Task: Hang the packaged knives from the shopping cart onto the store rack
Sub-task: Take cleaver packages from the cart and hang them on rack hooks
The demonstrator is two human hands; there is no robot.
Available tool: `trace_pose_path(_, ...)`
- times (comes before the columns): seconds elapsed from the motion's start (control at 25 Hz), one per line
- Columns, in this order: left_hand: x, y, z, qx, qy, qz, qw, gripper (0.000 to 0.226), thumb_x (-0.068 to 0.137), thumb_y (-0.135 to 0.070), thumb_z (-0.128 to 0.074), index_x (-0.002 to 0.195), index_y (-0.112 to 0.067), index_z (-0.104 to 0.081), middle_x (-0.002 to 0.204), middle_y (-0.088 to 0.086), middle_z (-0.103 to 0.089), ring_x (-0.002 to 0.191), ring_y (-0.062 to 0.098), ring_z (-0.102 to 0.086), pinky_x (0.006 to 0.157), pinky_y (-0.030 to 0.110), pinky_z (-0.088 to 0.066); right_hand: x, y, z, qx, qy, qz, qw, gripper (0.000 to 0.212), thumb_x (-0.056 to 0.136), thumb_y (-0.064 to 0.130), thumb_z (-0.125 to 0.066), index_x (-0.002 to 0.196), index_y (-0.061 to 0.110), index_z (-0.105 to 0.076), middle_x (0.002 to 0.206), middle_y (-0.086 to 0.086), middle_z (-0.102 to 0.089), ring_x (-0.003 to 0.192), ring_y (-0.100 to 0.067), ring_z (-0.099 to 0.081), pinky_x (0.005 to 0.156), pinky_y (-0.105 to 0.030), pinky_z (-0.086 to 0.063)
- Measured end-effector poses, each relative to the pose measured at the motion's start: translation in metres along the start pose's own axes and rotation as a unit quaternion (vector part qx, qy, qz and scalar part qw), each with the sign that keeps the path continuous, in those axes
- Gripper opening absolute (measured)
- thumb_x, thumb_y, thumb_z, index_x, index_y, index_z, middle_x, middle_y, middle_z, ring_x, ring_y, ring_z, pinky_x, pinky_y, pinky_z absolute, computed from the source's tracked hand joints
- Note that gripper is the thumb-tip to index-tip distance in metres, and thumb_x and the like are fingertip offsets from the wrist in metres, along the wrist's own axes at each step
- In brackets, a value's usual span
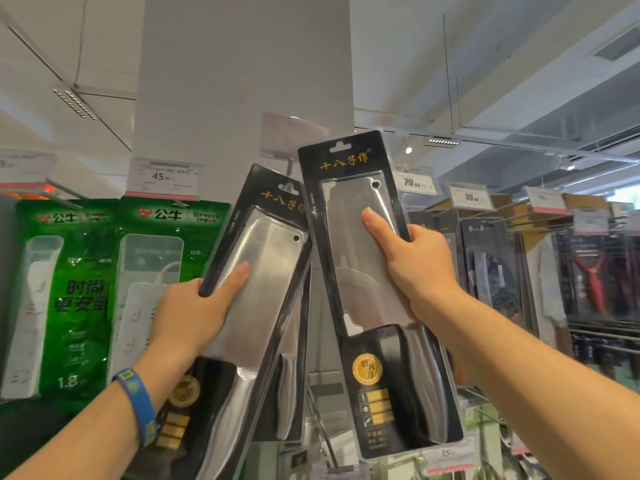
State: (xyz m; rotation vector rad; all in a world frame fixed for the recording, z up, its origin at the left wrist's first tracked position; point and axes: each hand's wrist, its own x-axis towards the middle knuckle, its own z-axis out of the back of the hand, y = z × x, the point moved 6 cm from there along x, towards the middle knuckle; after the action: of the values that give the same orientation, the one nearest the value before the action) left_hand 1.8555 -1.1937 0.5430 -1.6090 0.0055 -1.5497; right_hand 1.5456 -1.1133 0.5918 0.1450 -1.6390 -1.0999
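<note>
**Item 1 – L pack** [266, 271]: cleaver in a black blister card, tilted w/ its top to the right. L hand [194, 306] grips its left edge at blade level, thumb flat on the front, fingers curled behind. Blue wristband [138, 400] on that arm.

**Item 2 – R pack** [353, 258]: same type, nearly upright, held higher, its left edge overlapping the L pack's top corner. R hand [415, 268] grips the right edge, thumb on the front, fingers behind.

**Item 3 – 3rd pack** [291, 393]: behind the L pack, mostly hidden.

**Rack:** hook [289, 164] and clear tag holder [291, 133] just above and between the 2 pack tops, before a white pillar [242, 64].

**Nearby:** 2 green power-strip packs [79, 289] to the left under a 45 tag [162, 176]; 79 tag [414, 183] and 39 tag [471, 197] to the right.
</note>
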Motion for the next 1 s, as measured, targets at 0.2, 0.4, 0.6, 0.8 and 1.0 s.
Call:
trace_pose_path(0.2,-0.003,0.011,-0.002,0.011,0.014,0.026,1.000,0.084,0.061,-0.097,-0.046,0.071,-0.016,-0.068,0.064,0.003,-0.069,0.065,0.026,-0.067,0.066,0.044,-0.058,-0.005,-0.004,-0.003,0.001,-0.009,-0.009,1.000,0.085,0.070,0.086,-0.064,0.118,0.018,-0.069,0.117,-0.004,-0.073,0.109,-0.030,-0.069,0.092,-0.056,-0.058)
trace_pose_path(0.4,0.004,0.008,-0.006,-0.013,0.008,0.012,1.000,0.096,0.057,-0.100,-0.042,0.066,-0.008,-0.065,0.056,0.005,-0.065,0.057,0.025,-0.064,0.061,0.041,-0.056,-0.006,-0.005,-0.003,-0.004,-0.020,-0.014,1.000,0.084,0.066,0.089,-0.064,0.111,0.018,-0.072,0.107,-0.002,-0.075,0.101,-0.027,-0.071,0.089,-0.055,-0.059)
trace_pose_path(0.6,0.008,0.030,-0.025,0.000,0.034,0.067,0.997,0.089,0.057,-0.101,-0.041,0.078,-0.018,-0.068,0.073,0.003,-0.069,0.068,0.023,-0.065,0.061,0.035,-0.052,-0.010,-0.002,-0.003,-0.010,-0.003,-0.010,1.000,0.103,0.058,0.095,-0.060,0.123,0.016,-0.068,0.118,-0.004,-0.073,0.109,-0.029,-0.070,0.093,-0.055,-0.058)
trace_pose_path(0.8,0.011,0.045,-0.073,-0.027,0.151,0.194,0.969,0.112,0.069,-0.093,-0.042,0.135,-0.004,-0.056,0.127,0.013,-0.064,0.108,0.033,-0.062,0.098,0.042,-0.050,-0.014,-0.005,-0.002,-0.034,-0.008,-0.010,0.999,0.105,0.059,0.097,-0.057,0.122,0.014,-0.069,0.117,-0.005,-0.074,0.107,-0.026,-0.070,0.091,-0.052,-0.059)
trace_pose_path(1.0,0.014,0.026,-0.086,0.078,0.181,0.179,0.964,0.088,0.087,-0.077,-0.040,0.136,-0.004,-0.050,0.121,0.014,-0.063,0.101,0.032,-0.061,0.091,0.040,-0.051,-0.015,-0.004,0.003,-0.050,-0.005,-0.011,0.999,0.110,0.061,0.097,-0.055,0.130,0.012,-0.063,0.128,-0.008,-0.069,0.117,-0.030,-0.067,0.094,-0.056,-0.057)
